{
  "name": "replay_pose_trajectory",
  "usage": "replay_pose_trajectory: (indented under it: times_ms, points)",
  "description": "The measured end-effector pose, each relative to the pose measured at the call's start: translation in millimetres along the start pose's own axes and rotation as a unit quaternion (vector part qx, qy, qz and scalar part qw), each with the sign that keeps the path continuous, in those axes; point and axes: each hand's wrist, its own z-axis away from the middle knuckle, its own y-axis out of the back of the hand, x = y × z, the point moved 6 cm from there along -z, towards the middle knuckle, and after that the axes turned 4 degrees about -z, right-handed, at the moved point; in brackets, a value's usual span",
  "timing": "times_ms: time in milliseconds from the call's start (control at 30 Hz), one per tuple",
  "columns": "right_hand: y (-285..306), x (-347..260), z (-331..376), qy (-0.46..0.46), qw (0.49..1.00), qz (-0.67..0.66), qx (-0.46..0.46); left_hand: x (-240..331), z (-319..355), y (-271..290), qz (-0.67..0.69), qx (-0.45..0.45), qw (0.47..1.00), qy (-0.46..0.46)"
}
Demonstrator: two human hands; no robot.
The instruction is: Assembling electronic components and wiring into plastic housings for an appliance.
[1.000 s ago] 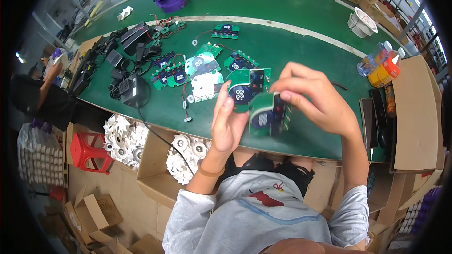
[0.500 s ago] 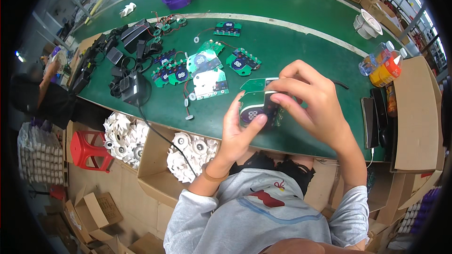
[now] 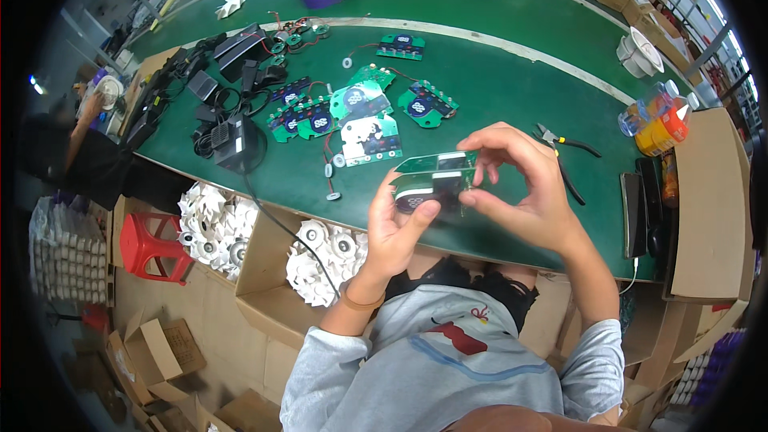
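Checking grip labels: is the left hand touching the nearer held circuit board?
Touching. The head view shows the left hand with its thumb over the lower front of the nearer circuit board, its fingers at the left edge.

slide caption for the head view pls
Left hand holds green circuit boards, right hand at their edge, above a green workbench with pliers and more boards.

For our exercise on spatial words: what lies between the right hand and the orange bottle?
In the head view, pliers lie on the green table between the right hand and the orange bottle.
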Motion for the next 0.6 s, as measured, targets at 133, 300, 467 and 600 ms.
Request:
replay_pose_trajectory:
  times_ms: [133, 300, 467, 600]
  points:
    - [11, 27, -20, -0.063, 0.998, -0.017, 0.001, 11, -1, 18, 0.123, -0.006, 0.992, 0.025]
    - [20, 127, -45, -0.124, 0.976, 0.175, -0.016, 9, 8, 47, 0.192, 0.066, 0.976, 0.077]
    - [-9, 163, -52, -0.156, 0.913, 0.377, 0.003, 1, 14, 65, 0.254, 0.071, 0.96, 0.091]
    - [-11, 178, -61, -0.208, 0.919, 0.334, -0.013, 2, 3, 61, 0.198, 0.103, 0.972, 0.075]
